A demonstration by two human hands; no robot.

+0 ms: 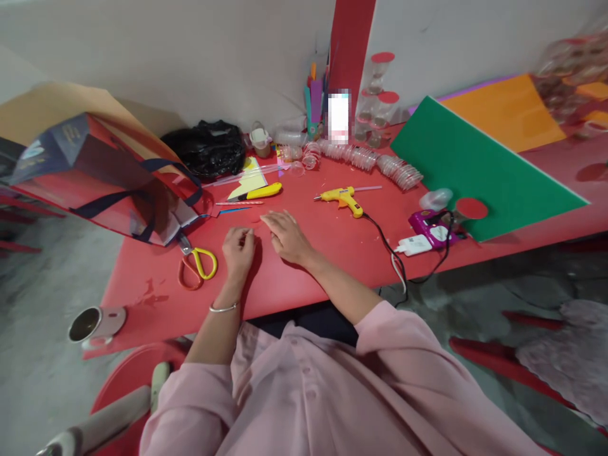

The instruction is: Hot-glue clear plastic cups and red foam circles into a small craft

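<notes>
My left hand [239, 249] rests on the red table [332, 266] with its fingers curled in; whatever they hold, if anything, is hidden. Beside it, my right hand [286, 235] lies with fingers stretched out over the tabletop. A thin red curved piece [256, 220] seems to lie by its fingertips, hard to make out against the red surface. Just beyond the hands are a blue strip [234, 211], a striped straw [239, 203] and a yellow utility knife [263, 191]. Scissors [197, 266] with red and yellow handles lie left of my left hand.
A yellow glue gun [344, 199] lies to the right, its black cord running to a purple power strip [430, 229]. Clear plastic cups [361, 157] line the back. Green board [475, 171] leans at right; a large bag [109, 177] and a mug [95, 323] stand left.
</notes>
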